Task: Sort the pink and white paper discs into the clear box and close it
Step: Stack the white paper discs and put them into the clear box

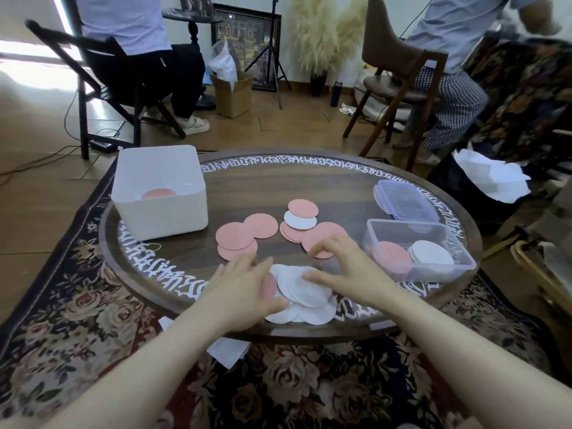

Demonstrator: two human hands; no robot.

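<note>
A pile of several white discs [305, 292] lies at the near edge of the round table [340, 187], with a pink disc [267, 286] partly under it. My left hand [244, 286] rests on the pile's left side, thumb at its near edge. My right hand [343, 267] hovers over the pile's right side, fingers spread, thumb touching a white disc. Loose pink discs [236, 239] and a pink and white cluster [301, 219] lie mid-table. The clear box [418, 252] at right holds a pink stack [391, 257] and a white stack [431, 255]. Its lid [405, 201] lies behind it.
A white opaque bin [159, 193] with a pink disc inside stands at the table's left. White paper sheets [227, 351] lie on the rug below the near edge. Two seated people and chairs [399, 88] are beyond the table. Crumpled paper [492, 178] sits far right.
</note>
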